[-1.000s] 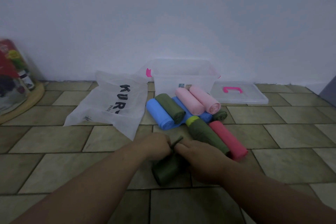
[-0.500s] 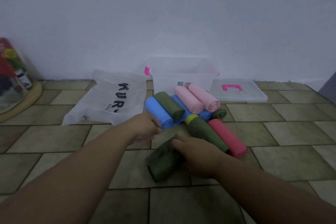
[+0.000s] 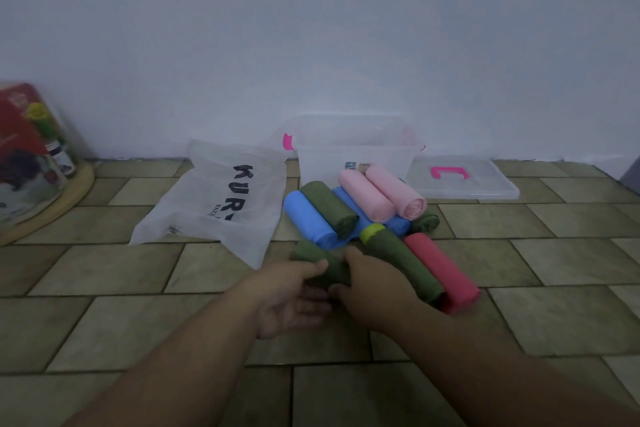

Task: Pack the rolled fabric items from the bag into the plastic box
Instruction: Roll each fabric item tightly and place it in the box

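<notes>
Olive-green fabric in a tight bundle, the olive-green roll lies on the tiled floor at the near edge of the pile, held between both hands. The left hand grips it from the left, thumb laid over its top and fingers curled in beneath. The right hand closes on its near end from the right, thumb on top, its curled fingertips touching those of the left.

Just behind it lie the other rolls: a blue roll, a dark green roll resting on it, a second blue roll, two pink rolls stacked on top, a green roll with a yellow-green band touching the right hand, a red roll beside that, and a small dark green roll farther back.

The clear plastic box stands open against the wall behind the pile. Its lid, with a pink handle, lies flat to its right. The translucent white bag, printed with black letters, lies flat to the left of the rolls. At far left, blurred packages sit on a round wooden tray.
</notes>
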